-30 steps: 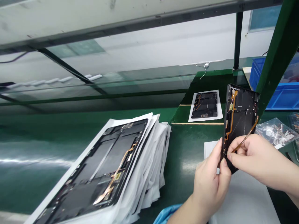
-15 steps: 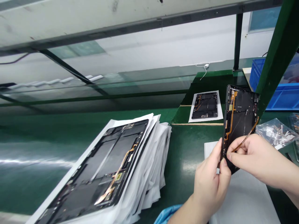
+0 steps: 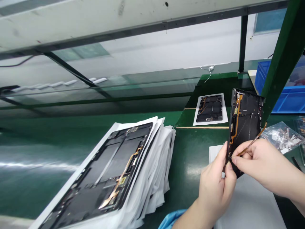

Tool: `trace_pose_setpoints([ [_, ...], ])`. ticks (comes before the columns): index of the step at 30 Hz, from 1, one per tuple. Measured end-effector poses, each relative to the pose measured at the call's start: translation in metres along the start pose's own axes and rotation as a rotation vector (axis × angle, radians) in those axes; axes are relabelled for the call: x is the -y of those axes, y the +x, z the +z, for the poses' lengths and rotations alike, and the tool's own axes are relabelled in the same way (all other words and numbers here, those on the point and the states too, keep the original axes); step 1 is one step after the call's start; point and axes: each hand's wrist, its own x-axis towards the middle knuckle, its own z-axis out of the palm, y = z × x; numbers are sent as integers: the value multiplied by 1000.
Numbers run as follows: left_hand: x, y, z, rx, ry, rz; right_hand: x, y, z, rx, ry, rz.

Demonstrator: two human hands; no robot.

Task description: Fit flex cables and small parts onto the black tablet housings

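My left hand (image 3: 215,183) grips the lower corner of a black tablet housing (image 3: 247,124), which stands tilted up with its inner side toward me. An orange flat cable (image 3: 236,122) runs along the left inside of the housing. With thumb and forefinger my right hand (image 3: 258,162) pinches a narrow brown flex cable (image 3: 254,142) near the housing's lower left corner. The cable's free end sticks up past the right edge. My fingers hide the pinched end, so whether it is joined to the housing I cannot tell.
On the left lies a stack of similar housings (image 3: 111,165) between white sheets. Another housing (image 3: 211,108) rests on a white sheet at the back. To the right are a clear bag of small parts (image 3: 284,136), a blue crate (image 3: 288,98) and a green post (image 3: 283,54).
Both hands keep their grip on the housing and the cable. The cable's free end has shifted slightly to the right, and the view has moved a little.
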Motion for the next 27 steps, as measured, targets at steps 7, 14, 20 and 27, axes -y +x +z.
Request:
trace_pose_setpoints([
  [7, 2, -1, 2, -11, -7, 3, 1, 1, 0, -5, -2, -10],
  [14, 0, 0, 0, -1, 0, 1, 1, 1, -1, 7, -2, -14],
  [20, 2, -1, 1, -22, -13, 14, -2, 2, 0, 40, -4, -7],
  [27, 4, -2, 3, -10, -24, 10, -3, 3, -4, 71, 0, 5],
])
